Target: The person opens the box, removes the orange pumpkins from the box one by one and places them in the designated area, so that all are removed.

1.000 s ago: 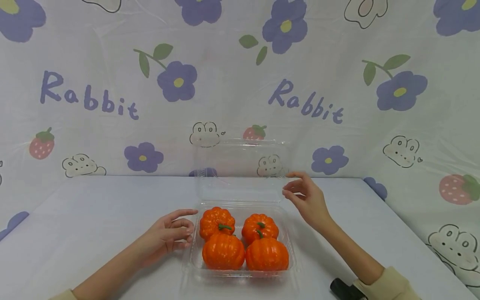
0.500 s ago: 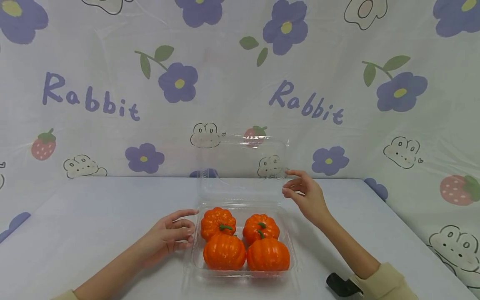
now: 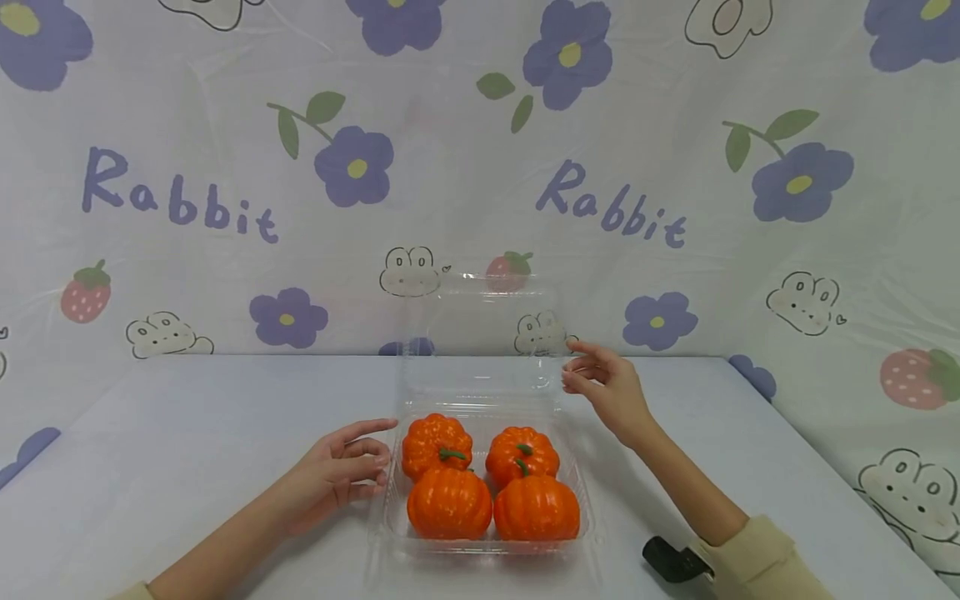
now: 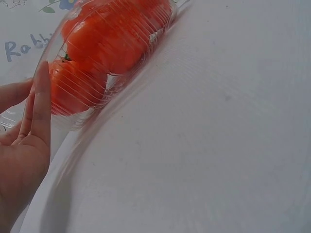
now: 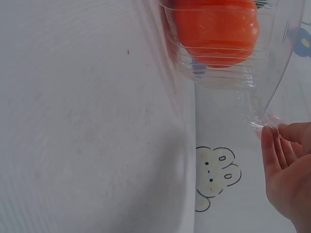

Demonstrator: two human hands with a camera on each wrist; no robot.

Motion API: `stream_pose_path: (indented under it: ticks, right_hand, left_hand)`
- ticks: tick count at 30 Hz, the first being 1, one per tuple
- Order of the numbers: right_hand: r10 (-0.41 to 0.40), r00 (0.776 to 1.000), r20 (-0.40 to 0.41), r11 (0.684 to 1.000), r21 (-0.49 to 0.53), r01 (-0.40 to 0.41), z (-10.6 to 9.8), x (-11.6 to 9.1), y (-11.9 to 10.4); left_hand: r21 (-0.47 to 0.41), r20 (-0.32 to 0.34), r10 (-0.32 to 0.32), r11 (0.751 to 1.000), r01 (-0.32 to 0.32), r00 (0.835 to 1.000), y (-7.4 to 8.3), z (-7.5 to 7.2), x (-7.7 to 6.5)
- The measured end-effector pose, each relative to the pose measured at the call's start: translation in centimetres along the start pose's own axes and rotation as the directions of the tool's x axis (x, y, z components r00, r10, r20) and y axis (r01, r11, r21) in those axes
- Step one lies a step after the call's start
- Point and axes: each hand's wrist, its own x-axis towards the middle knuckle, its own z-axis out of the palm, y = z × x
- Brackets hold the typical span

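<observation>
A clear plastic clamshell box (image 3: pixel 480 547) sits on the table with several small orange pumpkins (image 3: pixel 536 508) in its base. Its hinged lid (image 3: pixel 480 325) stands raised at the back. My right hand (image 3: pixel 611 396) holds the lid's right edge; in the right wrist view, thumb and fingertips (image 5: pixel 268 131) pinch the clear rim. Along the left side of the base, my left hand (image 3: pixel 341 467) rests with its index finger stretched toward the back corner. In the left wrist view, straight fingers (image 4: pixel 42 102) lie against the ribbed wall.
The white table (image 3: pixel 225 408) reaches back to a hanging cloth (image 3: pixel 465 200) printed with flowers and rabbits. A black device (image 3: pixel 675 560) sits at the right sleeve (image 3: pixel 757 554).
My right hand has shifted slightly left with the lid's edge, and the lid's tilt has changed a little. The black device at the sleeve moved left too. My left hand and the pumpkins stay put.
</observation>
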Motion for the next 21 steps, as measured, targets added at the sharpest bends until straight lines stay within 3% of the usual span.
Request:
stream_pose_path:
  ticks: [21]
  right_hand:
    - [0.112, 0.994, -0.008, 0.990, 0.088, -0.111, 0.80, 0.01, 0.61]
  left_hand:
    - [-0.039, -0.053, -0.035, 0.999, 0.033, 0.998, 0.34, 0.76, -0.17]
